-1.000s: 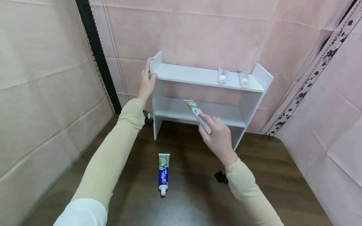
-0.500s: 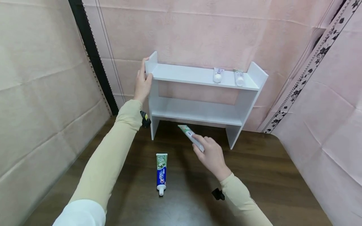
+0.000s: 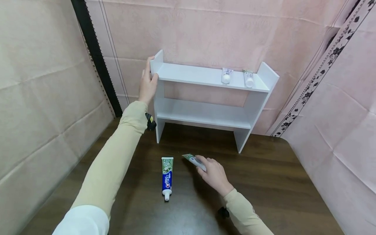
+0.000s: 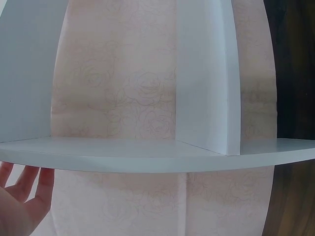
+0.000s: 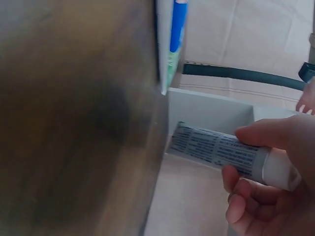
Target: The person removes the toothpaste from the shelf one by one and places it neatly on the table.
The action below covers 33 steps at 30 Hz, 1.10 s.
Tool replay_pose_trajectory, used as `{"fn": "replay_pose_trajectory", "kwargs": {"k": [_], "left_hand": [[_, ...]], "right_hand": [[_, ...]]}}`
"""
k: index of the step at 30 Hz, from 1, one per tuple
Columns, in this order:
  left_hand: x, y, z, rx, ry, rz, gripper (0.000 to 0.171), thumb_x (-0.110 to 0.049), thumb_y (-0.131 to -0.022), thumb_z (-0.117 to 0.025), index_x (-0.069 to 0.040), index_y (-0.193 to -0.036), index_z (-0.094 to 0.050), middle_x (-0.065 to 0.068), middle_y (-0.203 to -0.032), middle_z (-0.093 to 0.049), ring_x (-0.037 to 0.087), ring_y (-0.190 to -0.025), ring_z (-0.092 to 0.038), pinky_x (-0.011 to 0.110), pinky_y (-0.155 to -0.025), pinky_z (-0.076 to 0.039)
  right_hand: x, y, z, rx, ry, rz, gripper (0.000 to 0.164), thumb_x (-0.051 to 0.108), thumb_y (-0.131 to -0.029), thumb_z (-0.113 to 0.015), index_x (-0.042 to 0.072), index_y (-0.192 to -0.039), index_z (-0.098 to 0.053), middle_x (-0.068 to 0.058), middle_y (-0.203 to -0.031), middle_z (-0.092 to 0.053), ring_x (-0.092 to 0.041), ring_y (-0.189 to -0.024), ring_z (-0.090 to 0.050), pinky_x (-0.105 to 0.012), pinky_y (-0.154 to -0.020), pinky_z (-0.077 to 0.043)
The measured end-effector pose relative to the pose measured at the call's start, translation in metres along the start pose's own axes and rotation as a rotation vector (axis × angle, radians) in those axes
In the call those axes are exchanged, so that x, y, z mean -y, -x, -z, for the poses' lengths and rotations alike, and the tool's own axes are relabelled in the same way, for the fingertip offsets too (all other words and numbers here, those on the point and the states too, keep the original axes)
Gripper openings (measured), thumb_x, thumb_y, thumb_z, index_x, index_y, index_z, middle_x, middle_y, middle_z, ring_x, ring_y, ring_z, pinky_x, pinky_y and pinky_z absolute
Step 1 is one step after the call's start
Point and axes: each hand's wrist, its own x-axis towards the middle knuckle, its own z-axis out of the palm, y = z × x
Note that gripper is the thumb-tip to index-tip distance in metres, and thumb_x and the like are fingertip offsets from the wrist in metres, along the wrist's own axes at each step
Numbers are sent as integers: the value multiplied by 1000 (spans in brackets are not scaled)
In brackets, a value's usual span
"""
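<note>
Well, dark table (image 3: 279, 182) ran well on past the right hand (image 3: 213, 174) toward the rounded far corner, and a strip of it lay between that hand and the white shelf unit (image 3: 202, 112). To the other side, a blue-and-green tube (image 3: 167, 178) lay close by, so the gap there was narrow. Now the pinch: thumb above, fingers curled below, gripping a pale tube (image 3: 194, 162) near its cap, the flat green end jutting out toward the lying one. Whether it touched the wood, I couldn't tell. And the left hand (image 3: 148, 86), fingers a little spread, pressed the unit's outer left side, thumb at the front edge. Smooth, square-cut boards, those; two small white-capped tubes, one (image 3: 226, 75) beside the other (image 3: 248, 80), lay on the top one. Behind hung creased pink cloth (image 3: 205, 32), faintly rose-patterned.
</note>
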Motion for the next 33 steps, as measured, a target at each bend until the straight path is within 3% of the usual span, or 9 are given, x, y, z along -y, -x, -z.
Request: {"fn": "replay_pose_trajectory", "kwargs": {"k": [7,13,19,25,33], "left_hand": [[-2,-1,0,-4,-4,-10,58,-18,-98,-37,-52,-144,-26,8,-143,-41,18,-112,-44,31,-84,-41],[-3,0,3,-9,5,-16,58,-19,-98,-37,-50,-145,-27,9,-145,-40,19,-114,-45,31,-85,-41],[-3,2,4,-12,-19,-9,57,-21,-97,-37,-52,-144,-26,8,-145,-41,21,-107,-46,29,-79,-39],[-3,1,3,-9,-32,-20,58,-21,-97,-37,-52,-145,-26,8,-143,-42,20,-102,-45,28,-76,-38],[-1,3,3,3,-11,-13,58,-21,-98,-36,-53,-145,-25,6,-149,-38,21,-114,-45,31,-83,-39]], "right_hand": [[-1,5,-12,141,38,-28,39,23,-86,-69,14,-124,-65,-9,-87,-66,-12,-59,-46,-25,-50,-35],[5,4,-14,212,93,6,41,21,-82,-70,10,-122,-67,-13,-92,-72,-16,-63,-55,-30,-51,-42],[14,9,-20,312,121,13,42,24,-83,-70,7,-122,-67,-11,-89,-73,-14,-61,-56,-28,-48,-42],[19,17,-26,306,144,50,40,23,-81,-72,4,-116,-67,-8,-75,-69,-12,-55,-55,-26,-44,-39],[19,16,-24,372,109,6,39,21,-87,-67,4,-122,-66,-9,-82,-71,-9,-56,-49,-24,-45,-38]]}}
